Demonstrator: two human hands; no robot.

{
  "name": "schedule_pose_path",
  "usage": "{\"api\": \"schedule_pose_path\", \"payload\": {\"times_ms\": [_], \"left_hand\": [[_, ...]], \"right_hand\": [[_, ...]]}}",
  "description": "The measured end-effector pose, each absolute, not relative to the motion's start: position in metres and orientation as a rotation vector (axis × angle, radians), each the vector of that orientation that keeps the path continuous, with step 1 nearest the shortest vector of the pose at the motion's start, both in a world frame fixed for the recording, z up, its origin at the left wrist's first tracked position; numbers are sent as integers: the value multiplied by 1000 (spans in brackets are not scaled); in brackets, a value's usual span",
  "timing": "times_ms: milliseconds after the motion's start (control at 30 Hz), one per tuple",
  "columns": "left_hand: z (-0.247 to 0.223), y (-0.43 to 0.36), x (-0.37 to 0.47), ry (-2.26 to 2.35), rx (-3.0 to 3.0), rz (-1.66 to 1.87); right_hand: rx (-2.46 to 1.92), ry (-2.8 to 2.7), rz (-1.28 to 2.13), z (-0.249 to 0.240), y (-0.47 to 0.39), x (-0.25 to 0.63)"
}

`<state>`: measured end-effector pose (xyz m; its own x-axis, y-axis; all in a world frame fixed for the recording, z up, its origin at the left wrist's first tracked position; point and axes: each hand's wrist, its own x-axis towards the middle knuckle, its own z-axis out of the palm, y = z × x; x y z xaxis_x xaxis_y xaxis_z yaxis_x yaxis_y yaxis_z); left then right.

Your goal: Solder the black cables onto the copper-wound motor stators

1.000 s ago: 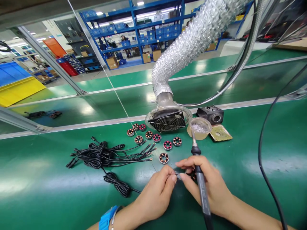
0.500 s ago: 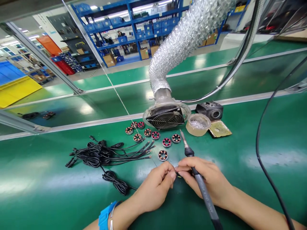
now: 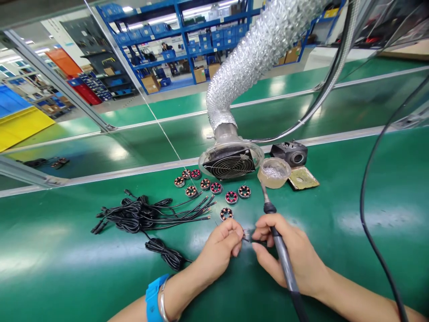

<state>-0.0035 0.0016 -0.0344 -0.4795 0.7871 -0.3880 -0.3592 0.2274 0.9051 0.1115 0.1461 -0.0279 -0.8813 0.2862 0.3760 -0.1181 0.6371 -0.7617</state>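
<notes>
My left hand (image 3: 223,243) pinches the end of a black cable, whose thin wires (image 3: 247,236) stick out past the fingertips to the right. Just right of them, my right hand (image 3: 291,252) holds a soldering iron (image 3: 283,257) across the palm, its metal tip pointing up and away. The thumb and index finger of that hand are apart. Beyond my left hand lies a round coil part (image 3: 226,214), with several similar ones (image 3: 216,188) behind it. A bundle of black cables (image 3: 134,214) lies to the left, bare copper ends pointing right.
A fume extractor with a fan grille (image 3: 231,165) hangs behind the coil parts. Right of it are a round tub (image 3: 275,173), a black holder (image 3: 290,153) and a yellow sponge (image 3: 303,178). A black cord (image 3: 363,210) hangs at the right.
My right hand has drawn back from my left fingertips and its fingers have spread. The iron's tip has shifted right, to the front of the tub. The wires between my hands now show.
</notes>
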Motion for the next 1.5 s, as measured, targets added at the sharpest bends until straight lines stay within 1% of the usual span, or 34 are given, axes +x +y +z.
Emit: {"api": "schedule_pose_path", "payload": {"times_ms": [100,233,500,667,800,967,1200,1400,1500], "left_hand": [[-41,0,1,1476,455,1516],[-46,-1,4,1433,470,1573],[-43,-2,4,1519,535,1520],[-46,-3,1,1569,611,1434],[-43,4,-6,1624,658,1375],[-35,16,-12,1783,679,1311],[-34,16,-9,1926,707,1196],[-32,12,-4,2022,795,1108],[-30,11,-2,2039,803,1088]], "right_hand": [[-166,-2341,1236,-32,135,108],[-198,-2263,1221,-38,125,102],[-166,-2319,1188,-30,153,109],[42,-2361,1191,-32,159,100],[138,-2424,1169,-23,170,98],[-112,-2331,1210,-12,184,117],[-296,-2159,1270,-34,179,155],[-477,-2057,1388,-43,180,158],[-488,-2055,1436,-41,180,156]]}}
